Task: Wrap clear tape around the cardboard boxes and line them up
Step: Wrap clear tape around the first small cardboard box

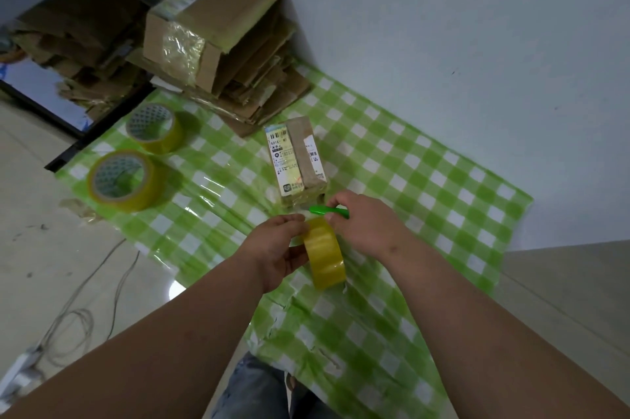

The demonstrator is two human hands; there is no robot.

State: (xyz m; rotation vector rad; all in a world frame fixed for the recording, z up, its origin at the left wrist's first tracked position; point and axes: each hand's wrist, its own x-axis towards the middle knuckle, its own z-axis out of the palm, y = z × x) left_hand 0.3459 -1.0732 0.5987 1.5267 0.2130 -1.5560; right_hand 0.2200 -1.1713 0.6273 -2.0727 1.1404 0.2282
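L hand (272, 253) fingers grip tape roll (325, 253); R hand (366, 219) pinches green cutter (329, 211) nr box (300, 161).

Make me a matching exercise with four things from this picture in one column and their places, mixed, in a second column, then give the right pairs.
Things:
1. tape roll in hand
2. green cutter
3. small labelled box
4. two spare tape rolls

Places:
A. on the checked cloth, just beyond the hands
B. in the right hand
C. on the cloth's left part
D. in the left hand

Pairs: 1-D, 2-B, 3-A, 4-C
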